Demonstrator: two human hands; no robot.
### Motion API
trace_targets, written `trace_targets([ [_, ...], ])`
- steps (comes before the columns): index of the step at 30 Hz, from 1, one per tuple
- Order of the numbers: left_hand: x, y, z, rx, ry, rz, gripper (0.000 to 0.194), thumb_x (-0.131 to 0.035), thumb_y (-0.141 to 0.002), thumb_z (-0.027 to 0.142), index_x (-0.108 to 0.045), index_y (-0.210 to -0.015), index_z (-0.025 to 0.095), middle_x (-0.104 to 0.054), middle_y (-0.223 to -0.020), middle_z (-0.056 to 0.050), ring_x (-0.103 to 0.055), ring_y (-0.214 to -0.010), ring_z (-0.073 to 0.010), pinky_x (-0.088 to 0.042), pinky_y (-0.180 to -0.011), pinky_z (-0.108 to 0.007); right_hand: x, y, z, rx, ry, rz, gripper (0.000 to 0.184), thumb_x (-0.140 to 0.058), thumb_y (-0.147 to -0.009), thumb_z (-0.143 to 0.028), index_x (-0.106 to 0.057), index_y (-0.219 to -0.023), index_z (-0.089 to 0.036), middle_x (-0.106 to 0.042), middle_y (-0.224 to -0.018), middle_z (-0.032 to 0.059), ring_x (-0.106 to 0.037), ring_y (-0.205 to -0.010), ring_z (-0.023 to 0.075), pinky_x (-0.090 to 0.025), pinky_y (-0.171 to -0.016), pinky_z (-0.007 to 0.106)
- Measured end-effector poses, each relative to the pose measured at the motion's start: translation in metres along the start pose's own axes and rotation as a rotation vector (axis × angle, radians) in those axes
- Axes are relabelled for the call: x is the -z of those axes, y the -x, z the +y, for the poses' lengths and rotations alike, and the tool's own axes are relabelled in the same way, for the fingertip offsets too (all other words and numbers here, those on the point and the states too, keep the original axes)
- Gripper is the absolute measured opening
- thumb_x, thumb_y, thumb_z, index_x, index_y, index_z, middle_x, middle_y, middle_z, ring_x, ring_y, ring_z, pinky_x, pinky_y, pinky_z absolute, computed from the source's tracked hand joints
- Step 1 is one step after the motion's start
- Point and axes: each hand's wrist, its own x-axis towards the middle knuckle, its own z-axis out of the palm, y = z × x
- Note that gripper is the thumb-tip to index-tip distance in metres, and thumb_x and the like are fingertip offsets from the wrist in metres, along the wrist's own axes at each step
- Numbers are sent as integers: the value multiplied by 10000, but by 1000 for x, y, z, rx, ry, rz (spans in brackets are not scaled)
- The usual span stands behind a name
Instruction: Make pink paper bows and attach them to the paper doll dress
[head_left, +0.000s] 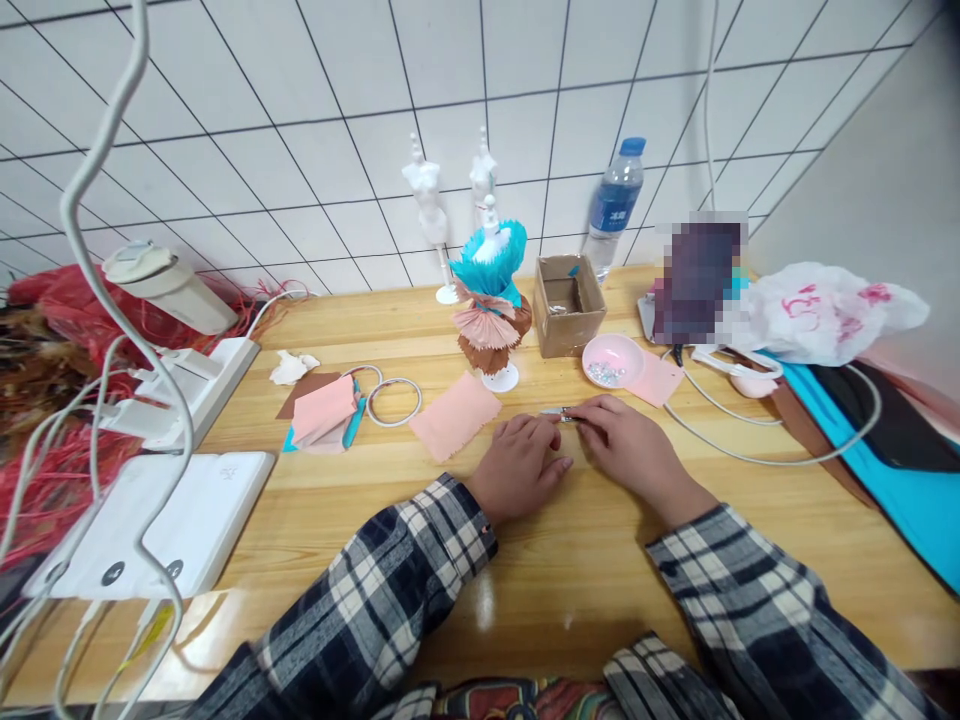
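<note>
Here, close work at the tabletop (577, 590).
Right hand (628, 446) pinches a small metal tool (556, 412); left hand's (521, 462) grip, I can't tell.

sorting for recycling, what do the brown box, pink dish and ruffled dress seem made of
Brown box: likely matte cardboard, plain brown and flat-walled. Pink dish: probably smooth plastic, evenly coloured with a thin rim. Ruffled dress: matte, perhaps crepe paper, creased with jagged edges; fabric possible.
</note>
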Motion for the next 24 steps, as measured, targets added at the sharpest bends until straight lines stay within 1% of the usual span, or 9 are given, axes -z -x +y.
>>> trace_targets([
  [3, 0, 0, -2, -8, 45, 14, 150, -512, -885, 342, -490, -958, 214, -577, -1267, -75, -502, -1122, -249, -385, -957, -427, 3, 1, 1, -18, -26, 19, 350, -483, -877, -184, -610, -1195, -260, -656, -1105, 24, -620, -978, 202, -498, -791, 313],
  [7, 1, 0, -2, -12, 88, 37, 134, -526, -876, 331, -485, -929, 214, -587, -1256, -78, -502, -1120, -253, -383, -958, -428, 5, 3, -4, 13, -45, 65, 289, -549, -861, -267, -650, -1132, -271, -662, -1091, 20, -618, -974, 198, -492, -801, 311],
  [10, 3, 1, -1, -23, 118, 57, 163, -555, -859, 349, -486, -916, 213, -597, -1238, -76, -501, -1096, -256, -384, -940, -426, 4, 4, -14, -2, -16, 120, 270, -605, -839, -343, -670, -1085, -253, -683, -1049, 27, -618, -958, 210, -483, -799, 319],
  [13, 4, 2, 1, -28, 134, 56, 190, -573, -846, 374, -487, -899, 213, -623, -1174, -72, -509, -1051, -252, -389, -911, -422, 2, 4, -21, -9, 47, 121, 190, -584, -869, -314, -698, -1006, -251, -716, -951, 24, -624, -895, 216, -472, -758, 322],
  [16, 5, 3, 1, -1, 138, 65, 179, -571, -848, 361, -489, -910, 215, -634, -1142, -62, -514, -1036, -240, -386, -912, -418, 0, 3, -20, -17, 52, 112, 176, -557, -886, -274, -723, -944, -256, -733, -904, 26, -631, -858, 219, -470, -737, 326],
  [18, 5, 4, 0, 38, 139, 85, 171, -553, -860, 362, -493, -925, 216, -635, -1144, -61, -515, -1047, -236, -385, -916, -420, -3, 3, -14, -39, -45, 111, 172, -570, -874, -274, -735, -920, -257, -742, -908, 22, -645, -860, 214, -484, -754, 328],
  [20, 7, 5, -1, 69, 131, 103, 171, -542, -866, 370, -497, -928, 217, -634, -1163, -67, -514, -1066, -239, -385, -919, -424, -6, 3, -7, -101, -214, 113, 159, -595, -854, -295, -739, -911, -259, -748, -906, 11, -664, -835, 197, -502, -755, 318],
  [22, 9, 6, -2, 50, 104, 96, 179, -555, -855, 380, -504, -910, 218, -626, -1204, -72, -509, -1087, -245, -378, -930, -429, -10, 2, -1, -197, -383, 114, 178, -635, -822, -336, -727, -952, -257, -751, -860, 1, -676, -750, 179, -518, -697, 302],
  [24, 12, 7, -2, -3, 54, 69, 190, -571, -841, 391, -509, -891, 218, -610, -1253, -68, -498, -1110, -250, -369, -940, -436, -14, 2, 2, -281, -501, 125, 239, -676, -781, -359, -707, -991, -248, -747, -795, -6, -672, -669, 172, -520, -641, 292],
])
